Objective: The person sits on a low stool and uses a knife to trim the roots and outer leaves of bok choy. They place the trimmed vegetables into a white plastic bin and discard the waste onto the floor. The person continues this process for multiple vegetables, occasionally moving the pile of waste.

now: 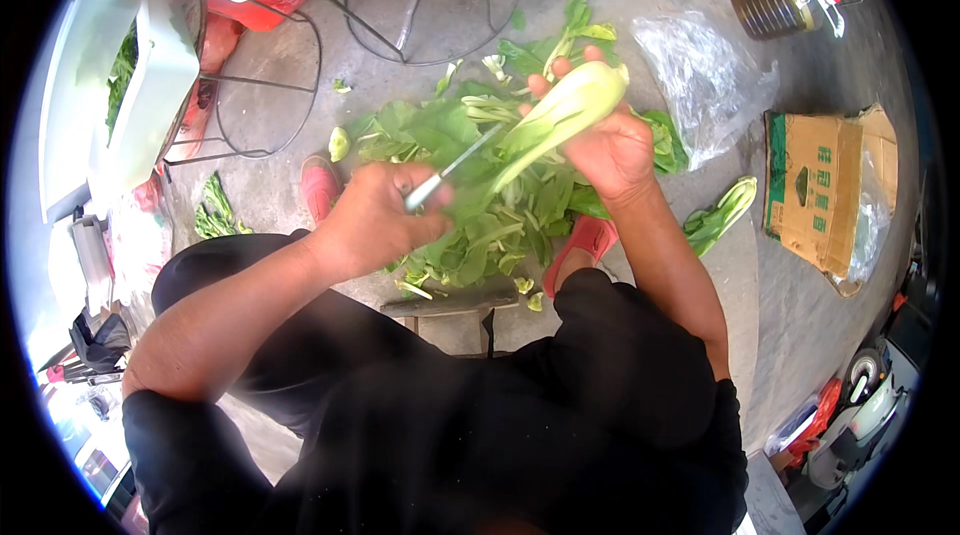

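My left hand is closed around the pale handle of a small knife; its thin blade points up and right towards the bok choy. In my right hand, palm turned upward, lies a head of bok choy, its pale base at the upper right and its leaves towards the knife. The leaf ends are blurred, and whether the blade touches them I cannot tell. Beneath both hands a pile of loose green leaves spreads on the concrete floor. Another bok choy lies apart at the right.
White tubs holding greens stand on wire-legged stands at the upper left. A clear plastic bag, an open cardboard box and a jug of dark liquid are at the right. A low wooden stool is between my legs.
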Demonstrator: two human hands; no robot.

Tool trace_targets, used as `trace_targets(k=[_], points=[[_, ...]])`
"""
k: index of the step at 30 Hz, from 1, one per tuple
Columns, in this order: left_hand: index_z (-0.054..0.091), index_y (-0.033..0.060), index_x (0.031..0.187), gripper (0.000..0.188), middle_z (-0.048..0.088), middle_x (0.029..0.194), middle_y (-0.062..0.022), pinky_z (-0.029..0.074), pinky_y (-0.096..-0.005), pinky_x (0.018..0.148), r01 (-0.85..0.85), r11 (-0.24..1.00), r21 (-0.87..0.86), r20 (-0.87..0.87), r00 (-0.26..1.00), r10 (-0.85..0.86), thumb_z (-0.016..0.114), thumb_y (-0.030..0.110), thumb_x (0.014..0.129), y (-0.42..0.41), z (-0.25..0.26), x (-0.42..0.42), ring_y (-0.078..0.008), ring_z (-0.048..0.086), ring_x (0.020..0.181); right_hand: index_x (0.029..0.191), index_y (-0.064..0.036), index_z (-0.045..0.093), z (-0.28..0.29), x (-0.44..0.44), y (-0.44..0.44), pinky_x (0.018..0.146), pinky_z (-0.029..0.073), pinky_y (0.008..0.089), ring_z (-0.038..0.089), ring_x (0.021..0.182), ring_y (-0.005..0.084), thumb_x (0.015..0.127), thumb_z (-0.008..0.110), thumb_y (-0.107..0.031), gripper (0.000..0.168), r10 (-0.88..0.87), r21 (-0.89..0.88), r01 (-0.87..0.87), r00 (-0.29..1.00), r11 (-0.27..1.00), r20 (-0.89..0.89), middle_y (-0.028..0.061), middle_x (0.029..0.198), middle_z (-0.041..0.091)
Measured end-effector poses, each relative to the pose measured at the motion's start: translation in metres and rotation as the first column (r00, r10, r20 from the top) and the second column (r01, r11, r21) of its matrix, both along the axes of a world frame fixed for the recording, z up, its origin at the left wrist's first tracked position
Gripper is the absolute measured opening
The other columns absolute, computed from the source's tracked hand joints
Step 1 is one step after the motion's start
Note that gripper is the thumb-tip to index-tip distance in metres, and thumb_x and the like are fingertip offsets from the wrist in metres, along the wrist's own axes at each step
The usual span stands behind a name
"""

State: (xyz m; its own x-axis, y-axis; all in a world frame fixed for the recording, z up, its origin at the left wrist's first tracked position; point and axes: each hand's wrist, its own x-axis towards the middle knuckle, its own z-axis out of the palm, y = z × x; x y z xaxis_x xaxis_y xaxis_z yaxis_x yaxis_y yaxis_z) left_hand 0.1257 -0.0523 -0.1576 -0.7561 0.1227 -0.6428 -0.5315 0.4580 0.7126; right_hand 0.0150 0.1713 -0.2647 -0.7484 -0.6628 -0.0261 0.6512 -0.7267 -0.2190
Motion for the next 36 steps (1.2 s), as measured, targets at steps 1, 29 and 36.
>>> trace_targets(k=[1, 29, 36], points=[[0.061, 0.0014, 0.085, 0.016, 0.056, 0.07, -0.0037, 0.044, -0.0265, 0.059, 0.019, 1.0, -0.002, -0.015, 1.0, -0.019, 0.068, 0.006, 0.072, 0.0, -0.001, 0.002, -0.0101, 0.051, 0.064, 0.128, -0.017, 0.044, -0.002, -0.001, 0.002, 0.104, 0.025, 0.0564, 0.039, 0.122, 0.0382, 0.07, 0.05, 0.003, 0.062, -0.008, -0.006, 0.008, 1.0, 1.0, -0.004, 0.0128, 0.126, 0.048], [0.055, 0.002, 0.094, 0.03, 0.054, 0.073, -0.0002, 0.042, -0.0215, 0.06, -0.356, 0.933, -0.052, -0.268, 0.905, 0.33, 0.071, 0.021, 0.078, -0.011, -0.007, -0.02, -0.0076, 0.051, 0.067, 0.122, -0.015, 0.048, 0.007, 0.002, 0.012, 0.104, 0.028, 0.0565, 0.038, 0.123, 0.0397, 0.067, 0.054, 0.012, 0.062, -0.045, -0.01, 0.045, 0.999, 0.999, 0.003, 0.0144, 0.123, 0.05], [0.054, 0.0052, 0.079, 0.018, 0.047, 0.059, 0.0019, 0.025, -0.0207, 0.04, -0.546, 0.835, 0.066, -0.002, 0.837, 0.548, 0.065, 0.02, 0.083, -0.017, -0.013, -0.019, -0.0046, 0.035, 0.045, 0.123, -0.015, 0.048, 0.001, -0.002, 0.03, 0.106, 0.024, 0.0568, 0.043, 0.119, 0.0362, 0.065, 0.052, 0.012, 0.064, -0.08, -0.064, 0.078, 0.996, 0.995, -0.031, 0.0131, 0.121, 0.048]])
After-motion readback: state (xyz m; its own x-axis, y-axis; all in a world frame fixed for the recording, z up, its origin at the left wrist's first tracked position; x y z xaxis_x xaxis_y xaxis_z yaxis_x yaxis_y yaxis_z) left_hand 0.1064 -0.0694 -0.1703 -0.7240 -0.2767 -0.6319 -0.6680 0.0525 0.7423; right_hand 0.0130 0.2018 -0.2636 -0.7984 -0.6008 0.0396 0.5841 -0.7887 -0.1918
